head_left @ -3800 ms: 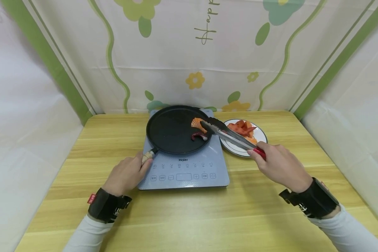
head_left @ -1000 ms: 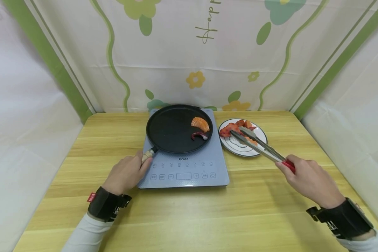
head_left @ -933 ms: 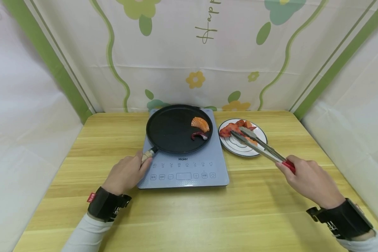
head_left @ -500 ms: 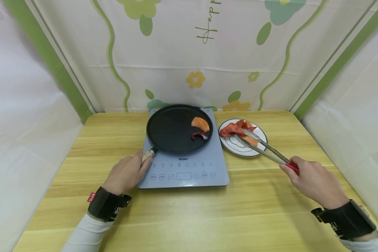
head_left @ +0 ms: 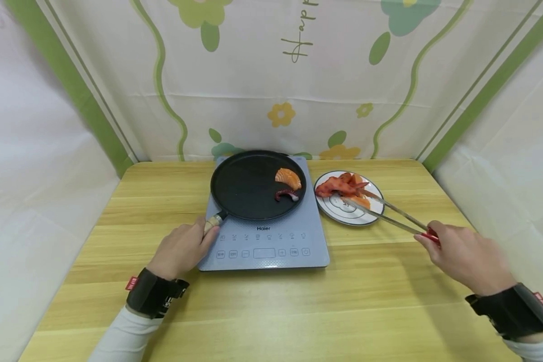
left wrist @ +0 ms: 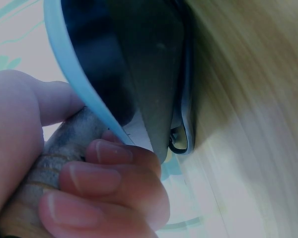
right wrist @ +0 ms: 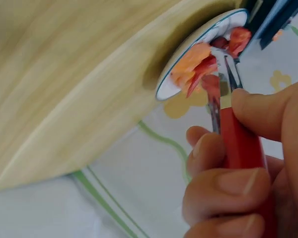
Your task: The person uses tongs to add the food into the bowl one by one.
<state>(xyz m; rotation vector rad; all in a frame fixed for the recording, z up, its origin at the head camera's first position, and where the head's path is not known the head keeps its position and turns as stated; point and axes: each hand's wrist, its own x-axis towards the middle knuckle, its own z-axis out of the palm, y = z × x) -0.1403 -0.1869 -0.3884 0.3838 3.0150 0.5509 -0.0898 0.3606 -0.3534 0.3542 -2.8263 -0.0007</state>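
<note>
My left hand [head_left: 181, 251] grips the wooden handle [head_left: 211, 223] of a flat black frying pan [head_left: 249, 191], fingers wrapped round it in the left wrist view. In the pan, near its right side, lie an orange salmon slice [head_left: 288, 178] and a dark red octopus tentacle [head_left: 286, 195]. My right hand [head_left: 468, 256] holds metal tongs [head_left: 395, 216] by their red handle [right wrist: 243, 141]. The tongs' arms are spread over a white plate [head_left: 339, 216], their tips at the red and orange food pieces [head_left: 335, 186] heaped there. In the right wrist view the tips overlap that food.
Under the pan stands a grey Haier induction cooker [head_left: 264, 259] with a touch panel at its front. It and the plate rest on a wooden table [head_left: 271, 317]. A flower-printed cloth [head_left: 244, 75] hangs behind, with white cloth along both sides.
My right hand has moved from the pan to the plate, then drawn slightly right while the tongs spread wider. The salmon slice stays in the pan. My left hand has kept its place.
</note>
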